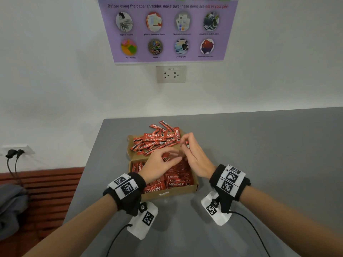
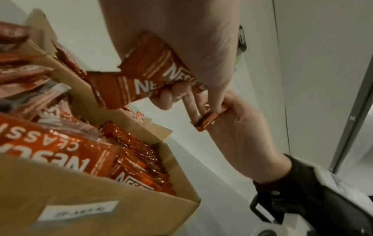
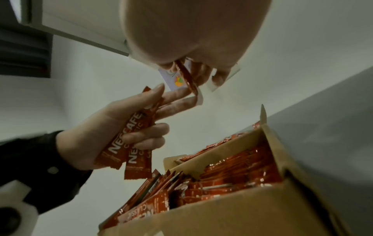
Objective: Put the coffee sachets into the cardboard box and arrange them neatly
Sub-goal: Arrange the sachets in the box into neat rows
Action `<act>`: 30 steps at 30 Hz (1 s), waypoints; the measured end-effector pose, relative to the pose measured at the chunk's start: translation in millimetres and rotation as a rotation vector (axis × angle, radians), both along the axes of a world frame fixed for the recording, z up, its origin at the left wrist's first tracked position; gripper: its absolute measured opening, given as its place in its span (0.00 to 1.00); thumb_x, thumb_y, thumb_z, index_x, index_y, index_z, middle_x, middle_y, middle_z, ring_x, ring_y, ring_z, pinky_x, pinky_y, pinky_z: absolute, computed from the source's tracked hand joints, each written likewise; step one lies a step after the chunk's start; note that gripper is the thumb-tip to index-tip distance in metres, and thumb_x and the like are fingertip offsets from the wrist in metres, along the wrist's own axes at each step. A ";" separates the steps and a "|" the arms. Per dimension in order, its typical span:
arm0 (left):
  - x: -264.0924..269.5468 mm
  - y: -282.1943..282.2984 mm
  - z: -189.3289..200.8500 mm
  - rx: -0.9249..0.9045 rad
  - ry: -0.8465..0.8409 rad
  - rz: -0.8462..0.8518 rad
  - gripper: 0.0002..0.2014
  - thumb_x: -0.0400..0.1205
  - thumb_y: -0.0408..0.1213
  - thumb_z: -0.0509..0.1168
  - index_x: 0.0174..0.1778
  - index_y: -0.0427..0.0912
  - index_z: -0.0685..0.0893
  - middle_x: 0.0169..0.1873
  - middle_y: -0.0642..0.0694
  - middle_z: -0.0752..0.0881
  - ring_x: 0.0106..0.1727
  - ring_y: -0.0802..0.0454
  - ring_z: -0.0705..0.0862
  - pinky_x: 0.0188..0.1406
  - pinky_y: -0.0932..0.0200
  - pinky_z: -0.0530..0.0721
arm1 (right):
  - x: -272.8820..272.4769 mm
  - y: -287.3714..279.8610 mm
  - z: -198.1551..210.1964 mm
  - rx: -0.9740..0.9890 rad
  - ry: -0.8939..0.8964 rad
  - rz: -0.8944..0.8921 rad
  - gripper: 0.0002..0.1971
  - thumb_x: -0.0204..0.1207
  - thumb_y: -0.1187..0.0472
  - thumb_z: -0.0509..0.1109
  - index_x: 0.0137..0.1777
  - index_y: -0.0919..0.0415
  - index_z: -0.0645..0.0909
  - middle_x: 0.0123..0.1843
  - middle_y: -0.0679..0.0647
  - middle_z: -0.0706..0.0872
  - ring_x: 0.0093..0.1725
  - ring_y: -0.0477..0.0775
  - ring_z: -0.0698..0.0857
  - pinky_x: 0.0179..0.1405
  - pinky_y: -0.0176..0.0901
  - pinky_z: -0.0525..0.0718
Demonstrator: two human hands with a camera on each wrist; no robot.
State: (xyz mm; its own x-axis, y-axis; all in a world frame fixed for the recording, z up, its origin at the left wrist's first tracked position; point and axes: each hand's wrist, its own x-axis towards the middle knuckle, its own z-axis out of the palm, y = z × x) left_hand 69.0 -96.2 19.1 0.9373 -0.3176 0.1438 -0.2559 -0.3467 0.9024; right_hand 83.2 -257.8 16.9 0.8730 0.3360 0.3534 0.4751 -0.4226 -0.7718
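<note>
The open cardboard box (image 1: pixel 172 191) sits on the grey table, with red Nescafe sachets (image 1: pixel 179 176) standing in rows inside. Just behind the rows, a loose pile of sachets (image 1: pixel 157 140) lies on the box's far part and spills onto the table. My left hand (image 1: pixel 167 158) hovers over the box and grips a few sachets (image 2: pixel 149 75) in its curled fingers. My right hand (image 1: pixel 185 145) is beside it to the right and pinches a single sachet (image 3: pixel 186 78) edge-on. The two hands' fingertips almost meet above the box (image 3: pixel 222 220).
The table's left edge (image 1: pixel 92 154) drops to a slatted wooden bench (image 1: pixel 48 186) with grey cloth on it. The wall stands right behind the pile, with a socket (image 1: pixel 171 74) and a poster. Bare grey tabletop (image 1: pixel 269 145) stretches right of the box.
</note>
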 end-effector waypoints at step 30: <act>-3.2 22.4 -8.3 0.220 -0.288 0.074 0.11 0.71 0.37 0.74 0.46 0.52 0.82 0.45 0.55 0.83 0.47 0.61 0.82 0.49 0.71 0.80 | 2.2 -22.4 -0.3 -0.216 0.252 0.113 0.08 0.77 0.61 0.70 0.51 0.63 0.87 0.38 0.48 0.88 0.36 0.28 0.81 0.35 0.20 0.74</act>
State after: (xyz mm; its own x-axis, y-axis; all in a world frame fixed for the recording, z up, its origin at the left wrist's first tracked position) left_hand 65.8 -73.8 10.8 0.8897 -0.3036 0.3410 -0.4560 -0.5517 0.6984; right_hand 85.4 -280.2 16.6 0.8766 0.4793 0.0419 0.3345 -0.5444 -0.7692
